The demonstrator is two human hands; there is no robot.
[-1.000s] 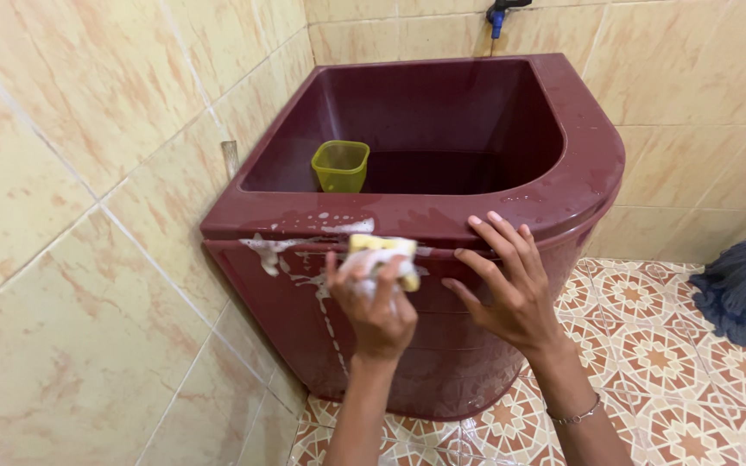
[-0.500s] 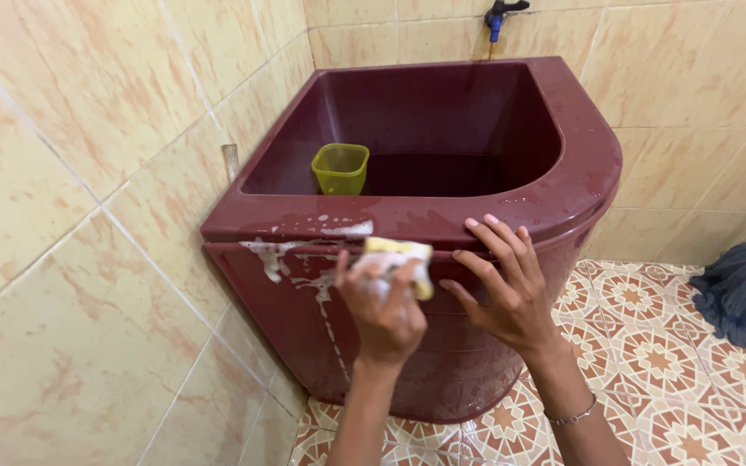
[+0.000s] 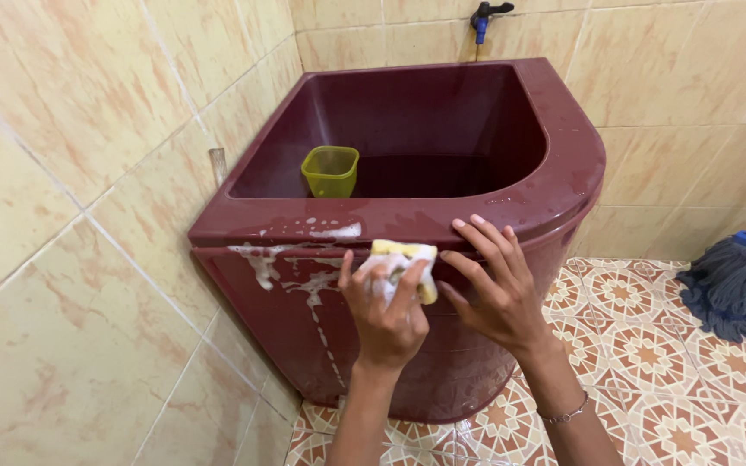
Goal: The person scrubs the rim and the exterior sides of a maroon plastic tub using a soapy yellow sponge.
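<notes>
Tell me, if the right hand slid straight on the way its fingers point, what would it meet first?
Probably the yellow sponge in the left hand; the right hand rests flat on the maroon tub rim.

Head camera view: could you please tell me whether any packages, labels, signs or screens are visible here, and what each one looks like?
None in view: no package, label, sign or screen shows.
The left hand holds a soapy yellow sponge against the front of the maroon tub.
The right hand rests on the tub's rim.
A plain yellow-green dipper stands inside; a blue mop lies at the right.
</notes>
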